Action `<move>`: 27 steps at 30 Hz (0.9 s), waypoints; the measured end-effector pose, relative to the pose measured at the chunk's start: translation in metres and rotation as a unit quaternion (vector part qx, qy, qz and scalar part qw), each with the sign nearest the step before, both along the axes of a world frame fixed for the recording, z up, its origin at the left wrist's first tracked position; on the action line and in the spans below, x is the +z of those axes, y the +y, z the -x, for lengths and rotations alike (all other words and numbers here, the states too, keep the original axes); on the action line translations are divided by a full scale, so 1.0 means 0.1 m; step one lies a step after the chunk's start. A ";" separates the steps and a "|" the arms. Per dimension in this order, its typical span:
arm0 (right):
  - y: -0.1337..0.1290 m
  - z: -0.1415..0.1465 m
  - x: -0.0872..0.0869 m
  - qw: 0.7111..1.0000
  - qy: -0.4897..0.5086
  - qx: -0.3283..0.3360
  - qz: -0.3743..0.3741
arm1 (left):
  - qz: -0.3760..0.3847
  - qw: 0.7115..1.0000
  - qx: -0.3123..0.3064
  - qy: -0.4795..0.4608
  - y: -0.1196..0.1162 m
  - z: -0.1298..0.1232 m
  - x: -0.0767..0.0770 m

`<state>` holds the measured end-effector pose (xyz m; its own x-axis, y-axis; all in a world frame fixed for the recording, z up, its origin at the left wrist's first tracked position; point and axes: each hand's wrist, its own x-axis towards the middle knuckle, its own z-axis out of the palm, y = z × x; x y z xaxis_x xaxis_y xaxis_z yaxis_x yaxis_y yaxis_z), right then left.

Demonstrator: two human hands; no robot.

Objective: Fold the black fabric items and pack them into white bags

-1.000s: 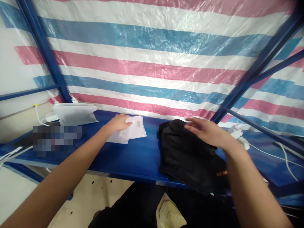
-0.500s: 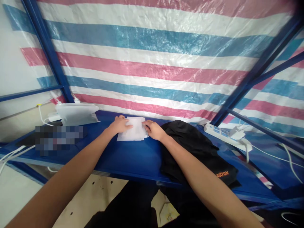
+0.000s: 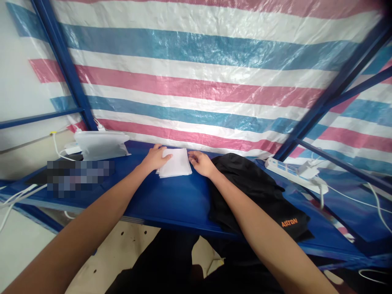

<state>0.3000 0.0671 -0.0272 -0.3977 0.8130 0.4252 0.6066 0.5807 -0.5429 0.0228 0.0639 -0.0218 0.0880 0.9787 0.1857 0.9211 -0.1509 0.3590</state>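
Observation:
A small stack of white paper sheets (image 3: 176, 165) lies on the blue tabletop, some lower edges sticking out at the left and front. My left hand (image 3: 154, 157) grips the stack's left side, its thumb over the top sheet and its fingers at the far left edge. Against the right edge rests my right hand (image 3: 202, 163), its fingers bent and slightly apart, fingertips at the paper's side. Part of the stack's left side is hidden under my left hand.
Black cloth with orange lettering (image 3: 245, 179) lies under my right forearm. A white power strip (image 3: 294, 175) with plugs and cables sits at the right. To the left are a white plastic bag (image 3: 102, 145) and a blurred-out item (image 3: 76, 177). Blue metal posts (image 3: 59, 61) frame a striped sheet behind.
The stack is neater, its sheets now more closely aligned. My right hand has loosened from a pinch at the right edge to resting fingertips beside it. The view has shifted slightly.

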 end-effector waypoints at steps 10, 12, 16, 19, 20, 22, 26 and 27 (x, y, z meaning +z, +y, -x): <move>-0.29 0.00 0.16 0.996 -0.069 0.052 0.015 | 0.153 0.978 -0.133 0.045 -0.56 0.04 0.37; -0.30 -0.01 0.17 0.996 -0.074 0.035 0.014 | 0.158 0.979 -0.120 0.043 -0.58 0.01 0.38; -0.29 -0.03 0.16 0.995 -0.093 0.026 0.001 | 0.158 0.982 -0.093 0.048 -0.57 0.03 0.41; -0.29 -0.03 0.14 0.994 -0.111 0.024 -0.005 | 0.159 0.982 -0.091 0.054 -0.55 0.06 0.42; -0.29 -0.02 0.13 0.992 -0.118 0.031 -0.008 | 0.157 0.982 -0.092 0.051 -0.55 0.06 0.42; -0.28 -0.02 0.12 0.991 -0.126 0.052 -0.016 | 0.147 0.984 -0.095 0.042 -0.53 0.07 0.41; -0.26 -0.02 0.12 0.992 -0.105 0.072 -0.024 | 0.114 0.988 -0.104 0.025 -0.50 0.08 0.34; -0.26 -0.02 0.13 0.992 -0.097 0.074 -0.024 | 0.106 0.989 -0.104 0.014 -0.49 0.08 0.33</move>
